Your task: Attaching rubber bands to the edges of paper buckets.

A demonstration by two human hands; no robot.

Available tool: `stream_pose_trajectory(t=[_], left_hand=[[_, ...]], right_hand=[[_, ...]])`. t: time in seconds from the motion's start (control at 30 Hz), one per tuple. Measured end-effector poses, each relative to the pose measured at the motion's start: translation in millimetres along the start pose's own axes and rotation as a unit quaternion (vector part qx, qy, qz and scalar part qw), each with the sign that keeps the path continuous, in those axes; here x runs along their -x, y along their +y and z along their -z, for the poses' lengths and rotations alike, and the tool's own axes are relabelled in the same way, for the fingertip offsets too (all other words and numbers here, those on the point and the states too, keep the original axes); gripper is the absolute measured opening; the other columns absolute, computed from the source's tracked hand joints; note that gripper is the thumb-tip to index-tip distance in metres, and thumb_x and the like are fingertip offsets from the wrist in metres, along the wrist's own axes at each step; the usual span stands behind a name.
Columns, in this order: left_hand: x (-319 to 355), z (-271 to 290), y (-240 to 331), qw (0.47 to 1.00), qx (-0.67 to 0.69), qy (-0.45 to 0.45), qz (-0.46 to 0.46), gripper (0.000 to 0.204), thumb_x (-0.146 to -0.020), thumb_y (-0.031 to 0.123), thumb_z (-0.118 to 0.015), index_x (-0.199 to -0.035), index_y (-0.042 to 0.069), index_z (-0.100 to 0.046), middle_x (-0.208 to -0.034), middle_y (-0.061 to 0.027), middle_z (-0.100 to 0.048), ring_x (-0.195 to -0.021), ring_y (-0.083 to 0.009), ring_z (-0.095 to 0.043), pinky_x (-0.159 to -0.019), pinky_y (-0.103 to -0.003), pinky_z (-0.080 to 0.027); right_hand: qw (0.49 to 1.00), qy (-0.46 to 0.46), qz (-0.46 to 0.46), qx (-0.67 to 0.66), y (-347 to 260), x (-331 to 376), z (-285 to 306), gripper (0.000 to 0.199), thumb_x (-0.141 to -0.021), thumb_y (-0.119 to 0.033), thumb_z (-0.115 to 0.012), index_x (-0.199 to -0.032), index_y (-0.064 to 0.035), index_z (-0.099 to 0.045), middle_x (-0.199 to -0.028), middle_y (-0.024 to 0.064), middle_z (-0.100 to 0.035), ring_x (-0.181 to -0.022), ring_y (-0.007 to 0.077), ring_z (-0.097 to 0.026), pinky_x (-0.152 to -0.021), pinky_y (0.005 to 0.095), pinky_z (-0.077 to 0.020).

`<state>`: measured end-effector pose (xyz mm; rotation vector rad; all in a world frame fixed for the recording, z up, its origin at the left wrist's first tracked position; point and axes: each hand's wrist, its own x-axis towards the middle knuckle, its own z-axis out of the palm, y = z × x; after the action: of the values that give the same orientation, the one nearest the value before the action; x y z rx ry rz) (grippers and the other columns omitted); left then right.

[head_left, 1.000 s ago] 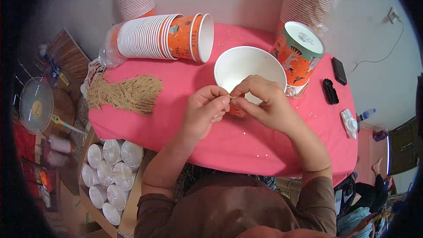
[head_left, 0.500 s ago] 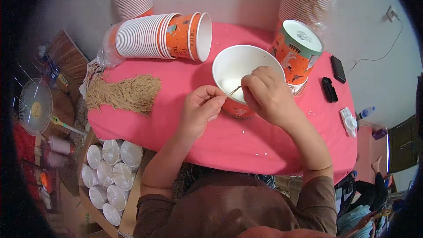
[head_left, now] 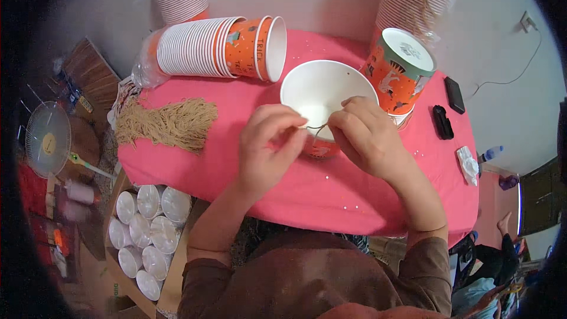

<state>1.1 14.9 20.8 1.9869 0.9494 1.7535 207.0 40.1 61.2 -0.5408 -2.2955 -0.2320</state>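
Observation:
A white-lined paper bucket with an orange printed outside stands upright in front of me on the pink-covered table. Over its near rim, a thin brown cord stretches between my hands, with a short loop or tail hanging from it. My left hand has its thumb and index fingertips close together at the cord's left end. On the other side, my right hand pinches the cord with its fingers curled. A bundle of tan cords lies at the left of the table.
Nested buckets lie at the back left. An upside-down bucket stack stands at the right, near black objects and crumpled white tissue. Below left sits a carton of clear-topped cups. Tall cup stacks stand by the wall.
My hands have moved slightly apart, and more of the cord shows between them. The left hand has turned and risen a little. The bucket has shifted slightly left in view.

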Motion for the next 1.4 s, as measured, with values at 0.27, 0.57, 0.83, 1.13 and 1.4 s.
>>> stream_pose_trajectory(t=[0.27,0.57,0.83,1.13,1.4], left_hand=[[-10.3,-8.4,-4.8,0.998,-0.039,-0.03,-0.025,0.014,-0.074,-0.001,-0.07,-0.085,0.004,-0.063,-0.092,-0.008,-0.063,-0.084,-0.0245,-0.059,-0.072,-0.034,-0.047],[4.4,-6.1,-13.5,0.99,-0.133,-0.025,-0.047,0.01,-0.075,0.004,-0.069,-0.082,0.006,-0.062,-0.106,-0.0102,-0.058,-0.098,-0.0285,-0.053,-0.085,-0.04,-0.043],[8.0,-0.4,-13.4,0.986,-0.159,0.006,-0.052,0.025,-0.073,0.001,-0.069,-0.097,0.003,-0.062,-0.109,-0.0128,-0.057,-0.099,-0.0298,-0.053,-0.084,-0.04,-0.044],[18.5,-20.0,13.0,0.982,-0.032,-0.16,0.094,0.027,-0.085,0.011,-0.069,-0.11,0.003,-0.063,-0.089,-0.0108,-0.065,-0.071,-0.0219,-0.063,-0.06,-0.033,-0.051],[-30.9,18.7,-51.7,0.983,-0.063,-0.01,0.174,0.011,-0.089,0.002,-0.062,-0.099,0.0,-0.065,-0.092,-0.0061,-0.063,-0.076,-0.0075,-0.057,-0.065,-0.021,-0.047]], right_hand=[[1.0,0.004,0.015,0.022,-3.0,-9.4,6.8,0.027,-0.07,-0.001,-0.07,-0.095,-0.0016,-0.058,-0.081,0.012,-0.055,-0.085,0.0332,-0.061,-0.076,0.0428,-0.0511],[0.974,0.073,0.065,0.207,19.0,-14.0,43.9,0.023,-0.069,-0.013,-0.063,-0.091,-0.0056,-0.059,-0.077,0.0049,-0.054,-0.075,0.0229,-0.057,-0.08,0.0393,-0.0481],[0.985,0.113,-0.006,0.132,12.8,-7.0,47.8,0.024,-0.068,-0.001,-0.07,-0.089,-0.0043,-0.059,-0.069,0.0064,-0.052,-0.064,0.0239,-0.055,-0.059,0.0368,-0.0444],[0.965,0.15,-0.196,-0.088,-3.6,1.2,47.9,0.011,-0.083,0.002,-0.065,-0.092,-0.0023,-0.061,-0.075,0.0068,-0.06,-0.064,0.0178,-0.058,-0.059,0.0271,-0.0457],[0.765,0.037,-0.298,-0.569,2.2,4.5,64.8,0.006,-0.09,-0.002,-0.063,-0.096,-0.0005,-0.06,-0.081,0.0037,-0.065,-0.063,0.0062,-0.058,-0.052,0.0209,-0.0454]])
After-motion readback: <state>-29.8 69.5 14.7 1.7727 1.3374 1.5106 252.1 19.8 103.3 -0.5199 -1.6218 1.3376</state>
